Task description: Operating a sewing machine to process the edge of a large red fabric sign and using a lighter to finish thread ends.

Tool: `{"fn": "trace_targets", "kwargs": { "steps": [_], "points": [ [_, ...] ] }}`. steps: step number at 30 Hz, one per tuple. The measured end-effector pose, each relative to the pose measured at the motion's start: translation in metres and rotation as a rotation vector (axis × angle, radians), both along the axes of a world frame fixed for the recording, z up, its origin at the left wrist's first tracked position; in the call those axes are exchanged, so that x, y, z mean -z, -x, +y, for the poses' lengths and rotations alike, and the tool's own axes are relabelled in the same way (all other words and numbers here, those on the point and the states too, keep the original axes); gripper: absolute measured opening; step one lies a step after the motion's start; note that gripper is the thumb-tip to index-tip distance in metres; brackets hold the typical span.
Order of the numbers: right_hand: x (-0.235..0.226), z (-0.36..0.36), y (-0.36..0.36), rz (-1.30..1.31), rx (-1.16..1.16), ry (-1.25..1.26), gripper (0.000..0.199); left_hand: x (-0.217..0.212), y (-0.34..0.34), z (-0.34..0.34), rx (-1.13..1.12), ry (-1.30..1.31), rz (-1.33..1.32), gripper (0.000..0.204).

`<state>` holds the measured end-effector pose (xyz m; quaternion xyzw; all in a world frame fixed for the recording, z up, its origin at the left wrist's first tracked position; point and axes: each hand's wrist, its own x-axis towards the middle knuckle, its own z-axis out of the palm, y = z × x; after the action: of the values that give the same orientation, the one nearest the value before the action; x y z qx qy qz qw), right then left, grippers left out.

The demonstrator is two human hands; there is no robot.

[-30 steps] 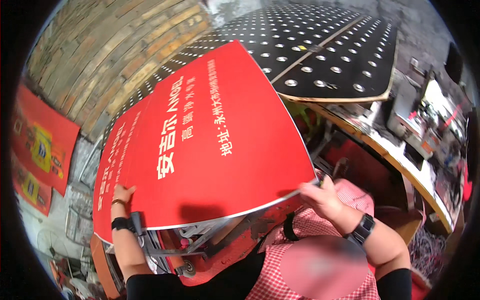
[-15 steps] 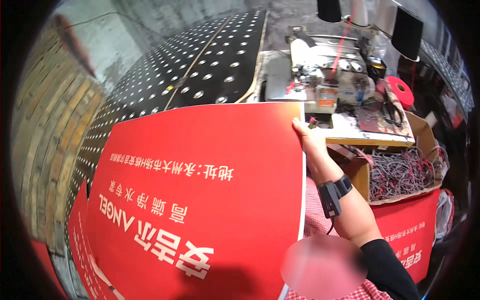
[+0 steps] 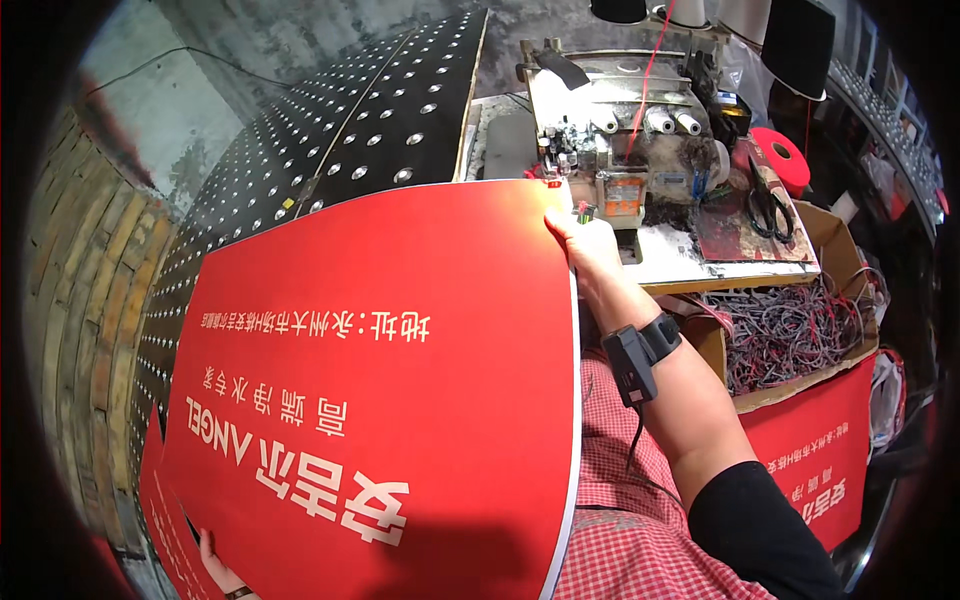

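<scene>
At the far left stands a wall of tan bricks (image 3: 85, 340). Low on the left, the left hand (image 3: 217, 567), partly hidden, lies at a dark gap along the large, flat red sheet with white lettering (image 3: 400, 260); whether it grips cannot be told. The sheet spans the middle, in front of a black panel dotted with shiny silver discs (image 3: 385, 130). At its upper right corner, the right hand (image 3: 592, 248) pinches the edge, thumb on top, other fingers mostly hidden. Just beyond sits a grimy white sewing machine (image 3: 640, 145) on a pale-topped bench (image 3: 690, 262), then black-handled scissors (image 3: 770, 213) and a red roll (image 3: 790, 175).
</scene>
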<state>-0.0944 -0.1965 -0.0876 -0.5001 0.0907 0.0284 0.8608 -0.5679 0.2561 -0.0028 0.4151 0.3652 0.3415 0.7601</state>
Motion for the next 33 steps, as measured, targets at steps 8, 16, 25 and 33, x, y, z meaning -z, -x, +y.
{"fn": "trace_targets", "kwargs": {
  "steps": [8, 16, 25, 33],
  "points": [
    [0.014, -0.013, 0.025, -0.198, -0.041, 0.273, 0.016, 0.019, -0.037, -0.024, 0.100, 0.140, -0.010, 0.041],
    [0.008, -0.021, 0.068, -0.220, -0.145, 0.165, 0.012, 0.028, -0.101, -0.015, 0.276, 0.145, -0.043, 0.040],
    [-0.002, -0.029, 0.092, -0.232, -0.137, 0.426, 0.041, 0.048, -0.177, 0.027, 0.198, 0.115, -0.035, 0.037],
    [-0.006, -0.031, 0.107, -0.317, -0.163, 0.302, 0.060, 0.062, -0.259, 0.054, 0.216, 0.031, -0.079, 0.032]
  ]
}}
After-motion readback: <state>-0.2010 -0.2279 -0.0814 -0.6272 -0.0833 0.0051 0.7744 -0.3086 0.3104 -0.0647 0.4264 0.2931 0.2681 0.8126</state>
